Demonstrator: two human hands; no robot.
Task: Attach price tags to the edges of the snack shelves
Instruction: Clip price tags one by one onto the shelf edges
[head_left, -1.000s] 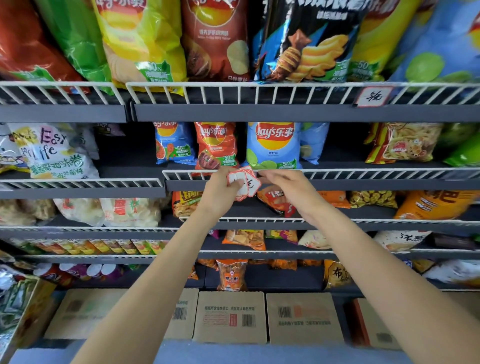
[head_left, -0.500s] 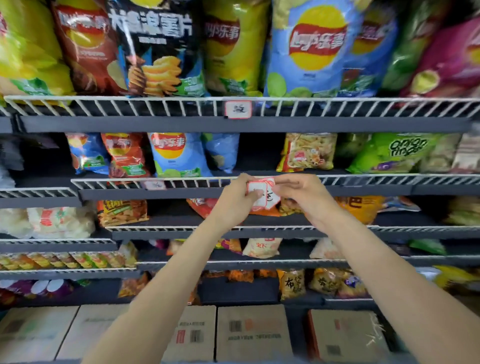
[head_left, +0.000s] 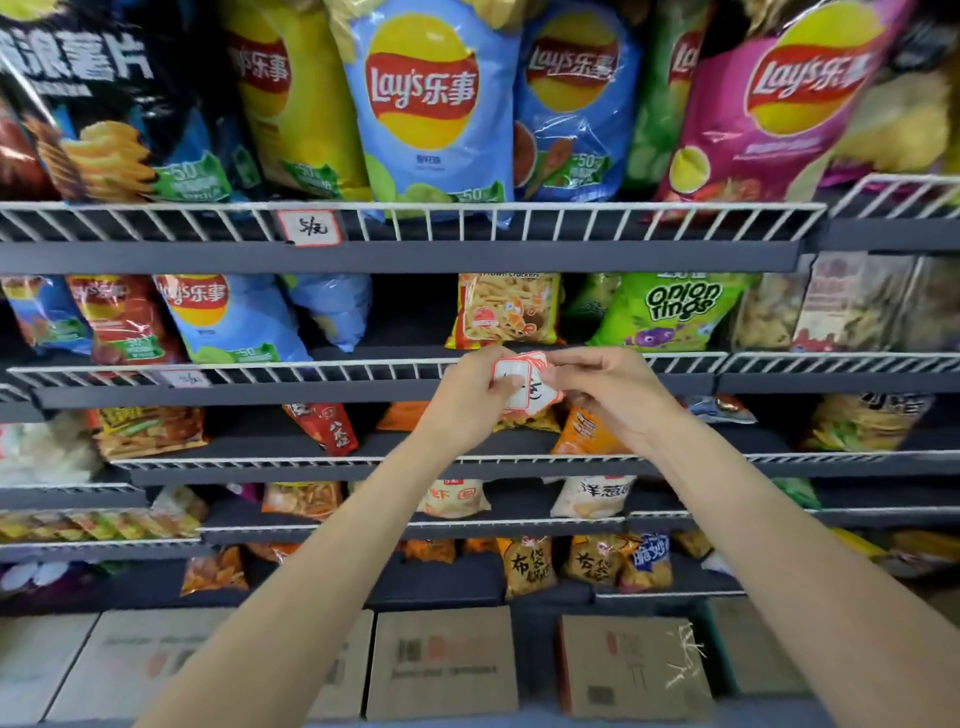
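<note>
holding red-edged tags (head_left: 524, 387) w/ both hands, below lay's bags (head_left: 426, 104).

Lighting: bright, even, overhead. Glare on chip bags (head_left: 426, 104), upper frame. Wide-angle bowing at edges; right and lower-left margins blurred.

- "Lay's 乐事" is showing on the light-blue chip bag (head_left: 426, 104) and the pink bag (head_left: 769, 104).
- "Onion rings" is showing on the green bag (head_left: 670, 312).
- "5/元" is showing on the top shelf's price tag (head_left: 310, 227).

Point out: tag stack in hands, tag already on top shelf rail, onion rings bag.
tag stack (head_left: 524, 387), head view, front tag's white face.
top-shelf tag (head_left: 310, 227), head view, handwritten centre.
onion rings bag (head_left: 670, 312), head view, green front.
</note>
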